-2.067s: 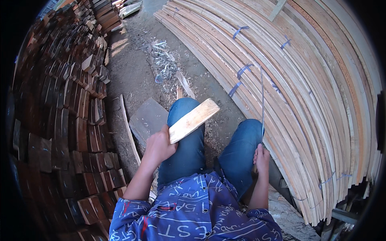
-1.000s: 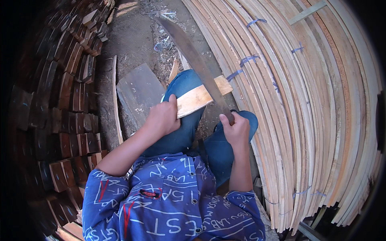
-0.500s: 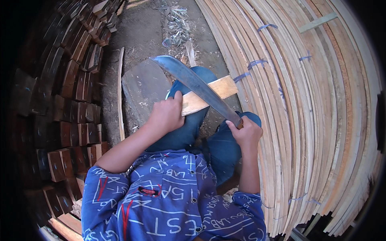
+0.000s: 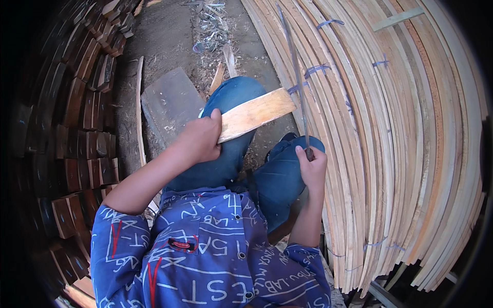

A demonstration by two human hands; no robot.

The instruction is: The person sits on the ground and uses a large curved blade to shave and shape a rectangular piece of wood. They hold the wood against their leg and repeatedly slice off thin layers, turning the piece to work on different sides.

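My left hand point(image 4: 202, 136) is closed on one end of a short, pale wooden board point(image 4: 258, 114). That board lies slantwise over my left knee, its free end pointing to the right and away from me. In my right hand point(image 4: 312, 167), above my right knee, is a machete point(image 4: 295, 66) gripped by its dark handle. Its blade points away from me, seen nearly edge-on, just right of the board's free end and apart from it. Most of the handle is hidden inside my fist.
Long, thin wooden strips point(image 4: 405, 154) tied with blue bands lie stacked along the right. Dark cut timber blocks point(image 4: 84, 128) form a tall pile on the left. A flat grey slab point(image 4: 172, 102), a narrow stick point(image 4: 139, 113) and wood shavings point(image 4: 210, 25) lie on the dirt ground ahead.
The machete has swung from lying across the board to the right of it, and its blade has turned from flat to edge-on. The board stays in my left hand.
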